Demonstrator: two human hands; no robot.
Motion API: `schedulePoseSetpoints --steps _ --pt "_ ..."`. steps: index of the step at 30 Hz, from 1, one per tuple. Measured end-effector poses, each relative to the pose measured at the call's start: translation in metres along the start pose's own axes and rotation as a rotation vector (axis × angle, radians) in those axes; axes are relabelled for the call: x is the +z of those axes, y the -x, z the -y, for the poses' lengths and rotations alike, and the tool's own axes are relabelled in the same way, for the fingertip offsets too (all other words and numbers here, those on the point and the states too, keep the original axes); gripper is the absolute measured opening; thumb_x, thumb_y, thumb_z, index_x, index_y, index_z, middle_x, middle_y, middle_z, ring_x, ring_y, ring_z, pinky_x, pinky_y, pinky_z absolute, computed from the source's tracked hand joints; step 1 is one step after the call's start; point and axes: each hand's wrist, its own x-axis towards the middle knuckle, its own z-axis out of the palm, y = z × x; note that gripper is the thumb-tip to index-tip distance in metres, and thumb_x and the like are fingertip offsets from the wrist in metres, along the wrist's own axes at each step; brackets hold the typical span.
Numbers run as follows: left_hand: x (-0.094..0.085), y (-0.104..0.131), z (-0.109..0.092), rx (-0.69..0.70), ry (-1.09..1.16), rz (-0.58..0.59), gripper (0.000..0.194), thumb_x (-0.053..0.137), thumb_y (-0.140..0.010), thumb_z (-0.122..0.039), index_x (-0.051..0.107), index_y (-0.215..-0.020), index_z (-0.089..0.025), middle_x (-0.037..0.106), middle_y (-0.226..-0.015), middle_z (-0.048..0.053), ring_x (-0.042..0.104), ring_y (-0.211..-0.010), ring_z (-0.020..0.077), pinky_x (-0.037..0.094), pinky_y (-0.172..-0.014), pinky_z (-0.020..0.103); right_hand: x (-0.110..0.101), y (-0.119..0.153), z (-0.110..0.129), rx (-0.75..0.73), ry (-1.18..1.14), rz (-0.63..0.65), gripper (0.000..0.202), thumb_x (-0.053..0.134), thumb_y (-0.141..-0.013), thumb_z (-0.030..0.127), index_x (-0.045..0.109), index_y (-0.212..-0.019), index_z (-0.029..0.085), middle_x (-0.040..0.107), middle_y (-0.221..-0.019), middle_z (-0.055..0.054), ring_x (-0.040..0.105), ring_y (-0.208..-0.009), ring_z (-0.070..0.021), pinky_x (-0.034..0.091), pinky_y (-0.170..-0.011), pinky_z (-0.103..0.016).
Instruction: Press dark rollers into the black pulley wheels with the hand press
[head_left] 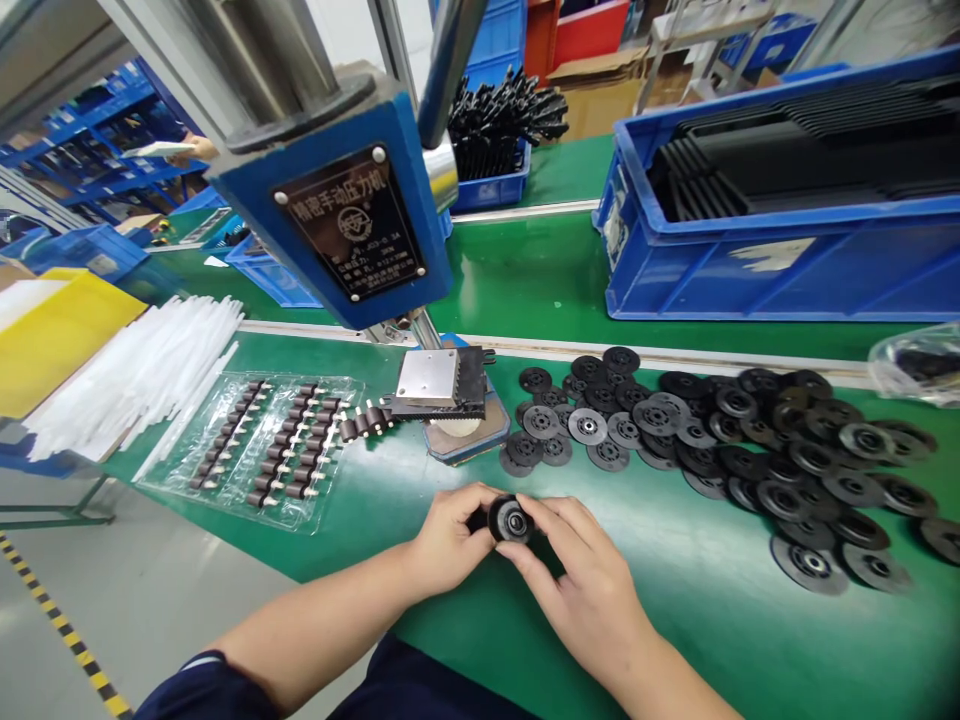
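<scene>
Between my two hands, over the green bench, is a small round black part [512, 520] with a ringed hole at its centre. My left hand [457, 535] pinches it from the left, and the fingers and thumb of my right hand [577, 560] close on its right side. Parts of it are hidden behind my fingers. Beyond my hands stands a blue hand press [345, 210], with a metal block [427, 377] on a black fixture [472, 385] at its base. Many black discs [587, 426] lie to the right, some overlapping.
A clear plastic tray [240, 450] with rows of small brown-black cylinders with pale pins [300, 435] lies left. White tubes [142, 370] are heaped beyond it. A blue crate [675, 270] of black panels stands at the back right, and a clear bag [919, 362] at the right edge.
</scene>
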Motion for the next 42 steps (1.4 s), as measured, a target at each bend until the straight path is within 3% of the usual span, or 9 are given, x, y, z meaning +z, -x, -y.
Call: schedulePoseSetpoints --steps 6,13,19,23,26,30,34,39,42 --pt "-0.002 0.0 0.001 -0.012 -0.051 0.018 0.016 0.067 -0.077 -0.015 0.065 -0.093 -0.014 0.066 -0.079 0.004 0.058 -0.069 0.0133 0.047 -0.068 0.025 -0.003 -0.001 -0.006 0.062 -0.067 0.006 0.04 0.062 -0.09 0.024 0.052 -0.128 0.018 0.056 -0.103 -0.007 0.054 -0.092 -0.0164 0.048 -0.08 -0.03" --pt "0.001 0.001 0.006 -0.074 0.061 0.002 0.023 0.069 -0.081 -0.033 0.064 -0.091 -0.013 0.061 -0.071 0.003 0.052 -0.062 0.0112 0.042 -0.06 0.024 -0.012 -0.013 -0.033 0.341 -0.144 -0.015 0.031 0.04 -0.1 0.036 0.065 -0.106 0.019 0.06 -0.086 -0.004 0.058 -0.086 -0.0149 0.046 -0.078 -0.027" --pt "0.005 -0.005 0.011 -0.149 0.248 -0.015 0.031 0.074 -0.076 -0.037 0.061 -0.094 -0.014 0.064 -0.074 0.003 0.058 -0.07 0.0139 0.046 -0.066 0.027 -0.01 -0.019 -0.046 0.391 -0.13 -0.024 0.042 0.04 -0.098 0.045 0.063 -0.077 0.018 0.06 -0.077 -0.003 0.059 -0.077 -0.0147 0.045 -0.076 -0.026" --pt "0.009 -0.005 0.01 -0.176 0.368 -0.075 0.039 0.08 -0.07 -0.032 0.051 -0.091 -0.017 0.059 -0.072 -0.002 0.055 -0.067 0.0105 0.044 -0.067 0.025 -0.008 -0.02 -0.046 0.407 -0.103 -0.037 0.045 0.041 -0.097 0.048 0.061 -0.072 0.017 0.059 -0.073 -0.003 0.058 -0.071 -0.0142 0.045 -0.071 -0.025" --pt "0.005 -0.001 -0.004 -0.194 0.401 -0.123 0.04 0.081 -0.068 -0.032 0.049 -0.087 -0.017 0.054 -0.068 -0.005 0.051 -0.064 0.0085 0.041 -0.064 0.022 -0.011 -0.021 -0.044 0.397 -0.092 -0.044 0.045 0.04 -0.097 0.05 0.064 -0.077 0.017 0.059 -0.07 -0.002 0.055 -0.062 -0.0127 0.044 -0.064 -0.024" --pt "-0.021 0.005 -0.047 -0.172 0.458 -0.159 0.038 0.082 -0.067 -0.031 0.054 -0.087 -0.015 0.059 -0.072 -0.001 0.053 -0.064 0.0091 0.042 -0.063 0.023 -0.014 -0.021 -0.046 0.406 -0.083 -0.031 0.046 0.042 -0.096 0.053 0.067 -0.085 0.015 0.057 -0.064 -0.001 0.053 -0.056 -0.0123 0.043 -0.059 -0.023" --pt "-0.068 0.002 -0.102 -0.07 0.426 -0.206 0.039 0.083 -0.065 -0.032 0.061 -0.09 -0.012 0.065 -0.075 0.003 0.059 -0.066 0.0128 0.047 -0.064 0.026 -0.012 -0.02 -0.056 0.427 -0.038 -0.009 0.05 0.044 -0.093 0.059 0.069 -0.093 0.016 0.06 -0.067 -0.002 0.057 -0.062 -0.014 0.045 -0.058 -0.022" --pt "-0.122 -0.026 -0.147 0.192 -0.024 -0.376 0.027 0.078 -0.071 -0.029 0.068 -0.089 -0.013 0.068 -0.092 0.007 0.063 -0.085 0.0172 0.05 -0.078 0.028 -0.013 -0.022 -0.057 0.437 0.002 -0.026 0.054 0.05 -0.085 0.066 0.072 -0.095 0.017 0.065 -0.073 -0.005 0.061 -0.062 -0.0164 0.046 -0.051 -0.022" --pt "-0.138 -0.05 -0.156 0.189 -0.134 -0.326 0.027 0.075 -0.074 -0.029 0.067 -0.093 -0.012 0.07 -0.097 0.008 0.065 -0.087 0.0181 0.052 -0.079 0.029 -0.013 -0.025 -0.055 0.445 0.028 -0.039 0.055 0.052 -0.081 0.068 0.072 -0.094 0.018 0.066 -0.073 -0.005 0.062 -0.062 -0.0176 0.048 -0.052 -0.023"
